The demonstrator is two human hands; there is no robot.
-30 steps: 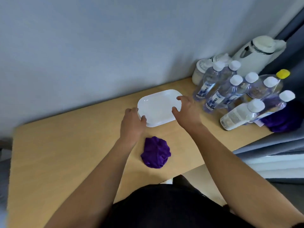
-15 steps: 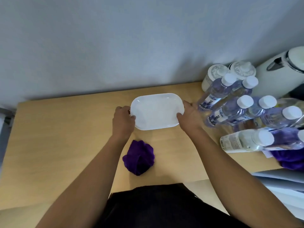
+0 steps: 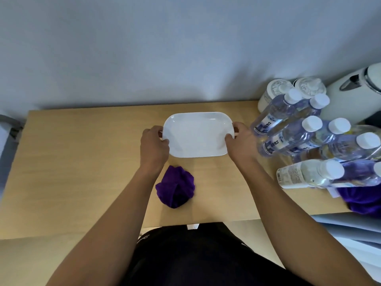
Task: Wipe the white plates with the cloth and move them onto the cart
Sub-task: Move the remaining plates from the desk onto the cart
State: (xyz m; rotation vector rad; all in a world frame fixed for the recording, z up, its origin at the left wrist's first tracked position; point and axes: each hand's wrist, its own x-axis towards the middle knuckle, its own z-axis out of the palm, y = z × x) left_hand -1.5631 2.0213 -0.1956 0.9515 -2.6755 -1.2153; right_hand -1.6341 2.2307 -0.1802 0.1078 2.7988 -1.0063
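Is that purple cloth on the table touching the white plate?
Apart. The head view shows a strip of bare table between the purple cloth and the near edge of the white plate.

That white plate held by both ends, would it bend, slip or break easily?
Probably stiff: the white plate shows no sag though the left hand and right hand grip only its short ends. Its glossy sheen suggests it may be slippery. Hard and thin-looking, it could chip if dropped.

white plate: rounded-rectangular, flat, mid-table | purple cloth: bunched, just nearer
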